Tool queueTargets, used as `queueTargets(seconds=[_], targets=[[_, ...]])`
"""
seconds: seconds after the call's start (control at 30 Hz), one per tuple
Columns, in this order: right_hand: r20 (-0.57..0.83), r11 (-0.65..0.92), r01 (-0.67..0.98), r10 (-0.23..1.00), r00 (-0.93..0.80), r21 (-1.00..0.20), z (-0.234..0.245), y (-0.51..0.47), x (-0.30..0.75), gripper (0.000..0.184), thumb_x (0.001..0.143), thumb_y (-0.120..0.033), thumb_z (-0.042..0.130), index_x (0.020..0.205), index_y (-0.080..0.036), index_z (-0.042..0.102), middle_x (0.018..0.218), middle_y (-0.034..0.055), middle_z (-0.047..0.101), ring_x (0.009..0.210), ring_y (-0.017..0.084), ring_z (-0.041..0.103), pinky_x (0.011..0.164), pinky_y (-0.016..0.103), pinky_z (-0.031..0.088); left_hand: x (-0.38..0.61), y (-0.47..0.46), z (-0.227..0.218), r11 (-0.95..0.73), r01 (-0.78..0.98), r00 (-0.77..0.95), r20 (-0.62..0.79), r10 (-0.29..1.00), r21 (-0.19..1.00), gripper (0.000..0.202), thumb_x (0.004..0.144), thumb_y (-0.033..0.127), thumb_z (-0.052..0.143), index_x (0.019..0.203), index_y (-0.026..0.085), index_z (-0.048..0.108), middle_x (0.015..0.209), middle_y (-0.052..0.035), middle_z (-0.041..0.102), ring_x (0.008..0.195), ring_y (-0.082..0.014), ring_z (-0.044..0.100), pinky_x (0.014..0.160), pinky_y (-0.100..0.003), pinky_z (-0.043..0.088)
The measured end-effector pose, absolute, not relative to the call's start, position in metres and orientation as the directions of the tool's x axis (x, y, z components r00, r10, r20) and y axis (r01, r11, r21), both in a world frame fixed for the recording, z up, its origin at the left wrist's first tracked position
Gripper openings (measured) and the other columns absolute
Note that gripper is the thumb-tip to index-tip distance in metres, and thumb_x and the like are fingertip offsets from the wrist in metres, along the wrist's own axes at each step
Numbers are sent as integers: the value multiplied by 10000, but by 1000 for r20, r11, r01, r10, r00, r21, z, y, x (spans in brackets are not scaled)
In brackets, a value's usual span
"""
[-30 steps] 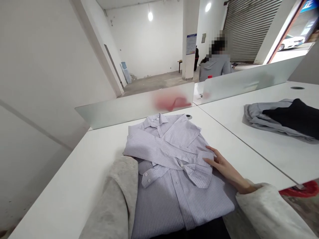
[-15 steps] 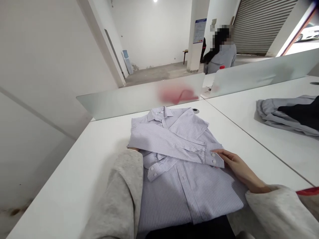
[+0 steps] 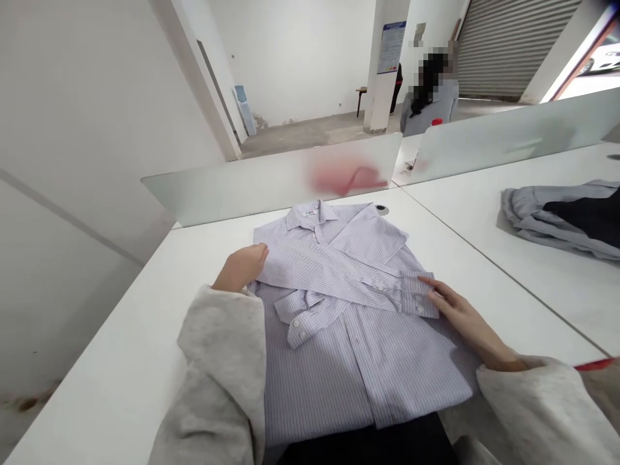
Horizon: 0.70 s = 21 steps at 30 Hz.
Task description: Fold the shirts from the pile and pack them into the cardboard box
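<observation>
A striped light purple button-up shirt [image 3: 310, 381] lies front up with its collar away from me. Both sleeves are folded across its chest, one over the other. At the left fold of the upper sleeve, my left hand [image 3: 241, 266] is closed with bent fingers on the fabric edge; its fingertips are partly hidden. My right hand [image 3: 460, 320] rests at the buttoned cuff [image 3: 417, 294] of that sleeve, on the right side. Its index finger and thumb lie stretched on the cloth, slightly apart.
A frosted divider [image 3: 271, 181] runs along the back of the white table [image 3: 135, 336]. Grey and black folded clothes [image 3: 557, 210] lie on the right. Beyond the divider sits a person [image 3: 431, 97], near a red-capped bottle [image 3: 436, 122]. A cable hole [image 3: 382, 209] is behind the shirt.
My left hand has come out from under the folded sleeve and now grips its left edge from outside. My right hand stays at the cuff, its fingers loosened.
</observation>
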State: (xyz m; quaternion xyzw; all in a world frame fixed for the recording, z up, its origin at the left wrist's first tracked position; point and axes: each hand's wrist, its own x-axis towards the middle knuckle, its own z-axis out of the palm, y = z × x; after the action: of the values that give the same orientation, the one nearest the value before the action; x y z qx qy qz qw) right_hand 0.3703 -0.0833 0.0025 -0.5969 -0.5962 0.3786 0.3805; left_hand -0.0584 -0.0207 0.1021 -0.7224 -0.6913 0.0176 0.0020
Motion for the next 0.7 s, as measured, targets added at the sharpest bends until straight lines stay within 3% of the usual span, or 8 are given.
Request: queueTargets(seconds=[0.13, 0.2, 0.3, 0.5, 0.7], targets=[[15, 32, 446, 999, -41, -895, -10, -80, 374, 620, 772, -520, 571, 1300, -211, 470, 658, -26, 493, 577, 148, 461, 532, 276, 408, -52, 5, 44, -54, 998, 54, 6, 999, 15, 496, 936, 349, 243, 1329, 96, 409, 1427, -163, 419, 1306, -238, 395, 1041, -358, 326], [27, 42, 438, 999, -40, -898, -14, -79, 375, 593, 798, -496, 540, 1306, -202, 457, 598, -54, 397, 537, 134, 401, 494, 261, 354, -54, 13, 20, -51, 999, 51, -4, 999, 12, 535, 930, 369, 260, 1367, 81, 364, 1468, -175, 349, 1361, -263, 306, 1080, -397, 269], [38, 62, 472, 998, -59, -880, -10, -81, 375, 494, 790, -468, 545, 1208, -205, 545, 566, -61, 352, 519, 128, 374, 484, 258, 328, -66, 17, -1, -48, 999, 48, 16, 999, -5, 583, 932, 395, 236, 1405, 62, 314, 1500, -185, 275, 1398, -290, 212, 1105, -443, 212], [7, 91, 574, 989, -146, -814, 2, -86, 372, 273, 774, -414, 554, 972, -258, 657, 625, -18, 545, 536, 142, 437, 527, 284, 382, -81, 21, -9, -69, 998, 69, 3, 998, -12, 625, 935, 415, 203, 1424, 32, 277, 1517, -181, 229, 1414, -282, 151, 1128, -429, 162], [73, 102, 660, 995, -72, -744, -7, -87, 375, 328, 845, -480, 479, 991, -237, 645, 707, 13, 601, 600, 164, 490, 601, 312, 424, -80, 24, -7, -68, 998, 69, -16, 998, 15, 620, 929, 410, 198, 1424, 43, 273, 1519, -182, 221, 1416, -293, 134, 1122, -444, 163]])
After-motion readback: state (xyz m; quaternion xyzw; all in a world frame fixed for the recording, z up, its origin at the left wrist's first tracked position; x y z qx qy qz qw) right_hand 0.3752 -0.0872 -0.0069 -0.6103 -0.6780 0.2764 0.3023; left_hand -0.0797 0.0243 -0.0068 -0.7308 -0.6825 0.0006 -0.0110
